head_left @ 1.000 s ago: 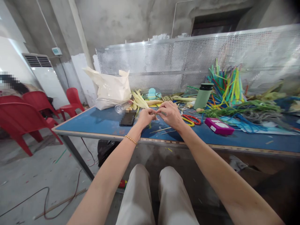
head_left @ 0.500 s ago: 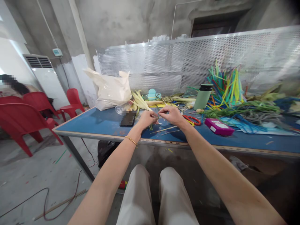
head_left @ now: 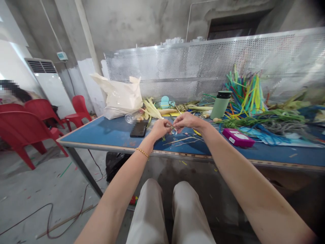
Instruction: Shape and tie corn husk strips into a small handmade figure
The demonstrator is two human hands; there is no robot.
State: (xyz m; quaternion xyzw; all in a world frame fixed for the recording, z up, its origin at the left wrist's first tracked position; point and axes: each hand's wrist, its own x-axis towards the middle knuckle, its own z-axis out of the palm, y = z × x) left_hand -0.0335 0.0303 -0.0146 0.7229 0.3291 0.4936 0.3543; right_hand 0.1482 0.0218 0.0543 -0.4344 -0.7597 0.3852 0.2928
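Note:
My left hand (head_left: 159, 129) and my right hand (head_left: 186, 121) meet above the blue table (head_left: 106, 134), fingertips pinched together on a thin pale green strip (head_left: 173, 129) held between them. A short green end hangs below my left hand. Loose pale strips (head_left: 177, 140) lie on the table just under my hands. A gold bracelet (head_left: 141, 151) circles my left wrist.
A black phone (head_left: 138, 128) lies left of my hands, a cream bag (head_left: 120, 97) and pale husks (head_left: 151, 108) behind it. A green bottle (head_left: 219, 104), magenta box (head_left: 238, 137), and colourful straws (head_left: 245, 93) are right. Perforated metal screen (head_left: 203, 67) backs the table. Red chairs (head_left: 25, 128) stand left.
My right hand has turned and lifted slightly, now covering the red and yellow rings that showed beside it earlier. Both hands stay pinched on the strip.

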